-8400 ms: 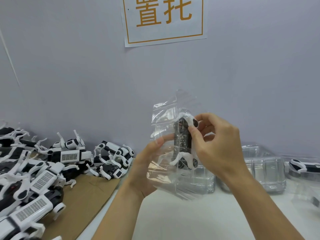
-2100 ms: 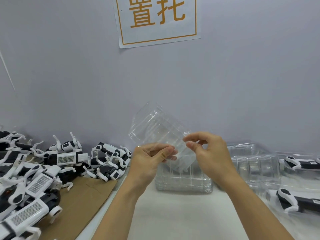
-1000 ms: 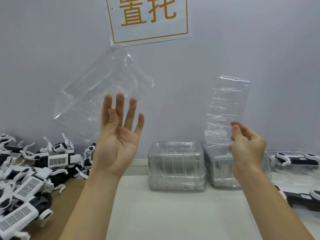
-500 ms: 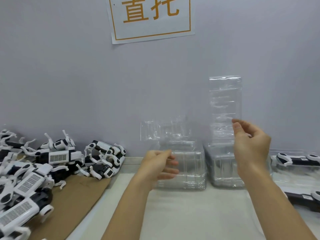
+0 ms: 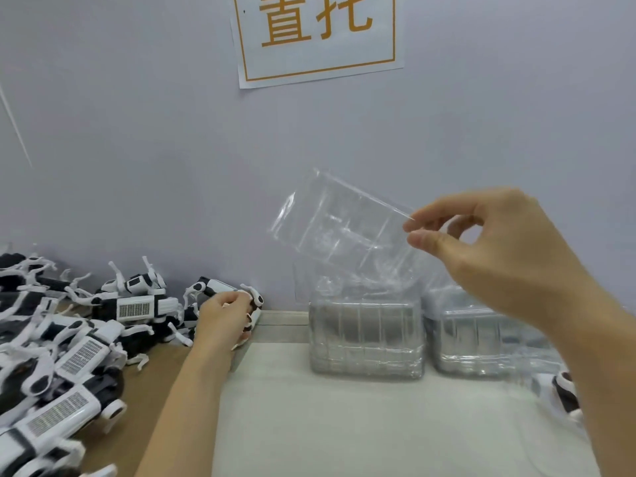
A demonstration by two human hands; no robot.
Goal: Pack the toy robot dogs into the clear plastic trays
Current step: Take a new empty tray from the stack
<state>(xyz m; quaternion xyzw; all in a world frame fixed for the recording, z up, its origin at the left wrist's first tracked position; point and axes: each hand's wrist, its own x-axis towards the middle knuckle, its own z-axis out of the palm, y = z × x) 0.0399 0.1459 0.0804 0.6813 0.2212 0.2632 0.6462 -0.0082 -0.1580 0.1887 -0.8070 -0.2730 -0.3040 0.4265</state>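
Grey wall behind a white desk (image 5: 344,425). Right hand (image 5: 495,249) pinches one clear tray (image 5: 339,228) by its corner – thin grip, it may twist free. Left hand (image 5: 223,315) curls round a toy robot dog (image 5: 241,304) in the pile – legs may snag neighbours.

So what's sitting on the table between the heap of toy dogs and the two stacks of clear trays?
In the head view, only the left hand, gripping a dog at the heap's edge, and bare white mat.

Orange characters "置托", orange-framed, on the white paper sign (image 5: 318,36) on the wall.
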